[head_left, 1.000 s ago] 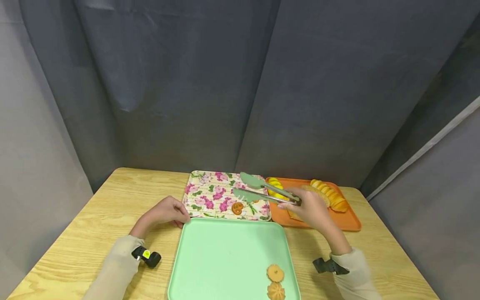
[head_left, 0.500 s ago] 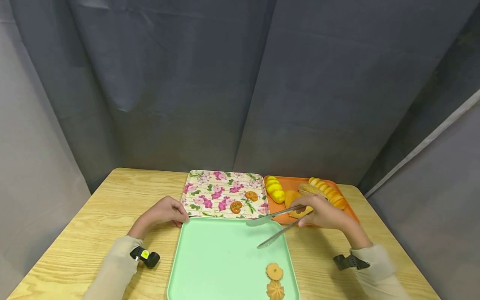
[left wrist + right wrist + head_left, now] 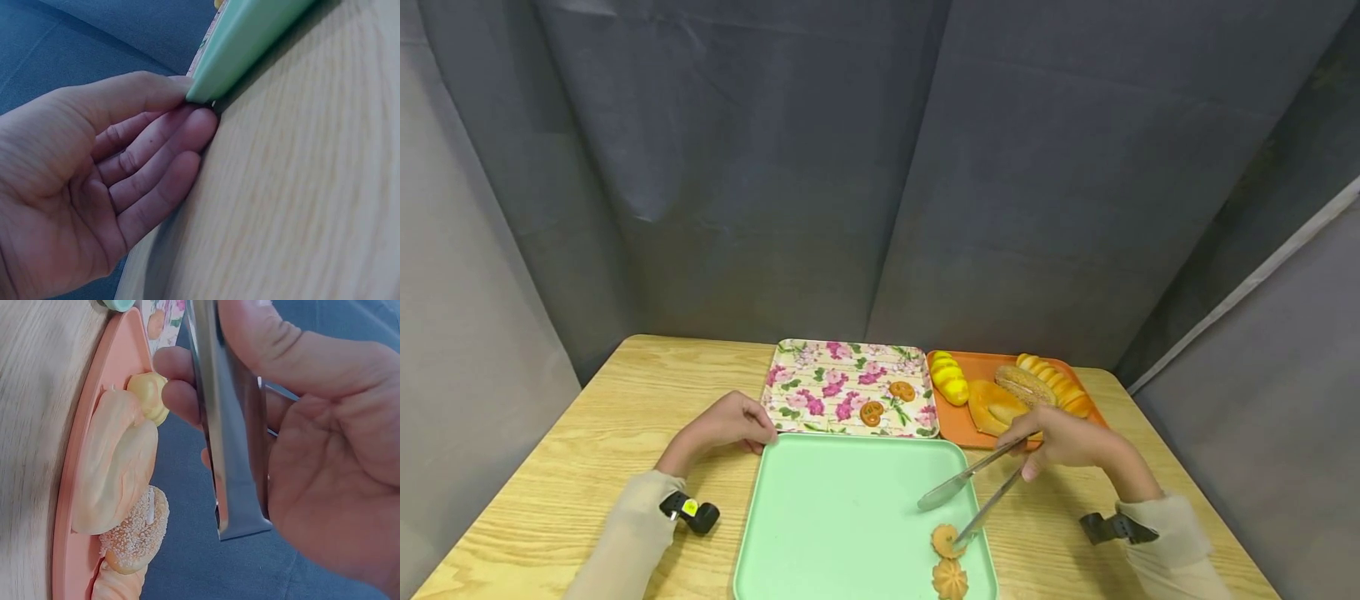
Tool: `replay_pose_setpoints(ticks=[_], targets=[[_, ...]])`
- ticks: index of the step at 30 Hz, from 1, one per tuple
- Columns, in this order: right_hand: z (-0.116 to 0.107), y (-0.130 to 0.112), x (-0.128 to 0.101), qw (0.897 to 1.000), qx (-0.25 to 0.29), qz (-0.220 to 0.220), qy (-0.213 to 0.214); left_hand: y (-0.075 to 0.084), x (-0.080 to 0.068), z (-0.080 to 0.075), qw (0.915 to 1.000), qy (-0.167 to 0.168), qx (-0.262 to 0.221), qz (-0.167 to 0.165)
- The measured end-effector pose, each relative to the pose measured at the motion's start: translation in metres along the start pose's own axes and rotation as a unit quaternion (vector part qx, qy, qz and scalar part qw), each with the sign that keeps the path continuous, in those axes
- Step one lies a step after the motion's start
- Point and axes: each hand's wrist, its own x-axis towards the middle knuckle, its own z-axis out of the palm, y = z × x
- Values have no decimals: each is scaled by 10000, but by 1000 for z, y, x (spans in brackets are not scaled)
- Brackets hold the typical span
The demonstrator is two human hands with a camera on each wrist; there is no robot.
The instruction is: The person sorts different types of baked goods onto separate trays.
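On the green tray [image 3: 838, 508], near its right edge, a front cookie [image 3: 951, 579] and a back cookie [image 3: 941, 538] are lined up one behind the other. The back cookie is partly hidden by one tip of the tongs [image 3: 991, 506]; whether it is touched cannot be told. The other tip is held over the tray, with the arms spread wide. The tongs are gripped by the right hand [image 3: 1062, 437], thumb on one side and fingers curled on the other. The tray's far left corner is pinched by the left hand [image 3: 727, 425], with only a narrow gap between thumb and fingers. Beyond, two brown cookies [image 3: 871, 413] are held on a floral tray [image 3: 823, 379], and four breads [image 3: 950, 380] on an orange tray [image 3: 955, 427], backed by a dark curtain [image 3: 760, 192]
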Motion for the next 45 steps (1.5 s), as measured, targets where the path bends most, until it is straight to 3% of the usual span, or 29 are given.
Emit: replay_pose_setpoints(ticks=[11,22,31,45], targets=[[9,0,7,9995,-194,-51,262,-1,2,0,9999,65,104,-18],[22,-6,23,9957,-498,376,690,-1,2,0,9999,52,119,30],[31,-6,33,9934,-561,372,927,-1,2,0,9999,44,105,57],[41,-11,43,9813,-1212,135,1492,-2,1,0,9999,41,73,67]])
